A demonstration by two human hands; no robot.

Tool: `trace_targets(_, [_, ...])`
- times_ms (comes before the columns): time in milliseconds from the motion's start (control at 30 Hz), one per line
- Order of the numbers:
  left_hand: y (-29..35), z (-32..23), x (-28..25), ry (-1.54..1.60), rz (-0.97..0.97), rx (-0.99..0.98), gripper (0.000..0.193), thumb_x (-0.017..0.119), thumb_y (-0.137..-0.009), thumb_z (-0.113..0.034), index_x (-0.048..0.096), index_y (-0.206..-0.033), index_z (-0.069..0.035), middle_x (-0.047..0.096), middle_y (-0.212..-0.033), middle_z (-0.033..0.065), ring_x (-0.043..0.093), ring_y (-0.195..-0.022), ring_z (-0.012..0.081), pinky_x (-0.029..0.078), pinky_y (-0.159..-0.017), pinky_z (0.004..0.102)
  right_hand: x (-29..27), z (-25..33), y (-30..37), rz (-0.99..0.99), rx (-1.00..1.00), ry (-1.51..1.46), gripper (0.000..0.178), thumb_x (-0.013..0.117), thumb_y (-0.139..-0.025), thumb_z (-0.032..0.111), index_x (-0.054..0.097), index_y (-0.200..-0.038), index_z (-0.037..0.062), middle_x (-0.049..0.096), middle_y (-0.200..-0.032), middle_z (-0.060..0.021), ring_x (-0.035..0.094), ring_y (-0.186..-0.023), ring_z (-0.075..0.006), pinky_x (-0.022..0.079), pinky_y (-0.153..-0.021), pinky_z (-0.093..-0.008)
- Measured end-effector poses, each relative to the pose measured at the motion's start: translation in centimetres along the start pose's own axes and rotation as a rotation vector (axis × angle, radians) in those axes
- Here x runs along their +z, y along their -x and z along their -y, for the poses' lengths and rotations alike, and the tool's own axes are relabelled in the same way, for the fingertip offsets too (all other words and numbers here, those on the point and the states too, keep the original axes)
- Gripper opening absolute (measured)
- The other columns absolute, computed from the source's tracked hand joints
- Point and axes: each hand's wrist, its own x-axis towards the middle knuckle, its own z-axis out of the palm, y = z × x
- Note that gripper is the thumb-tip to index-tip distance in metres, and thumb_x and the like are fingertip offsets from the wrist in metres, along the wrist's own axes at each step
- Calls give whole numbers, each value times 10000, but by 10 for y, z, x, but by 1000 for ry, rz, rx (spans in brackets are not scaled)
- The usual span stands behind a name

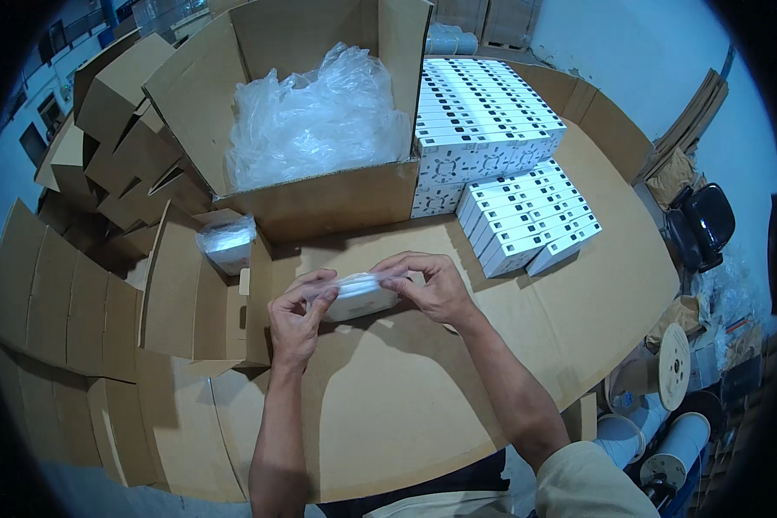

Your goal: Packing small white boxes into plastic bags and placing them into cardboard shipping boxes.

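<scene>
Above the cardboard-covered table, a white item in a clear plastic bag (361, 298) is stretched between both hands. My left hand (298, 315) pinches the left end of the bag between thumb and fingers. At the other end, my right hand (432, 287) grips the plastic, its fingers closed along the top edge. The item inside looks flat and pale; its exact kind is hard to make out. Just left of my left hand stands an open carton (200, 311), with a plastic-wrapped white package (230, 244) at its far end.
A large open box (337, 197) full of clear plastic bags (319, 121) stands behind my hands. White printed boxes (483, 142) are stacked at the far right, with a lower group (531, 216) in front. Empty cartons (121, 129) pile up at left; spools (673, 367) lie at right.
</scene>
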Motion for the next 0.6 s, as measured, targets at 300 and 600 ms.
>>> trace_targets(300, [2,1,6,72,-115,52,242,763,-938,-81,588,-777,-36,700,-1117,107,618,-896,97,496,-794,238,9,-17,-2,-117,-73,-124,119,707,-948,40,641,-870,-22,751,-1035,-148,672,-986,-146,531,-908,-321])
trace_targets(600, [0,11,15,241,-157,-21,290,749,-923,-16,512,-1085,-63,551,-1267,85,557,-1081,125,509,-912,262,14,-17,-1,-184,-32,-349,93,656,-954,-8,616,-1037,-17,661,-1255,-156,635,-1057,-169,514,-971,-330])
